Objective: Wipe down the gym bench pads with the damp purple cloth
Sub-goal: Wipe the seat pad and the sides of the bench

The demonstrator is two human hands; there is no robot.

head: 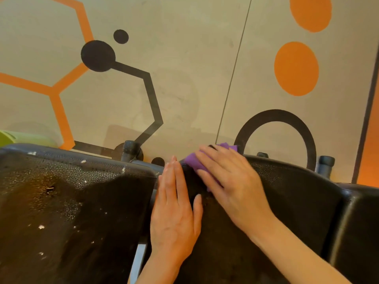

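Two black textured bench pads lie side by side below a painted wall. My right hand [227,181] presses the purple cloth [193,162] flat on the far left corner of the right pad [291,193]; most of the cloth is hidden under my fingers. My left hand [174,208] lies flat, fingers together, along the left edge of that same pad, beside the gap between the pads. The left pad [67,201] is worn, with white specks and a small tear.
Dark metal frame tubes [131,150] stick up behind the pads at the wall. Another black pad section [356,222] sits at the far right. A green object [12,138] shows at the left edge.
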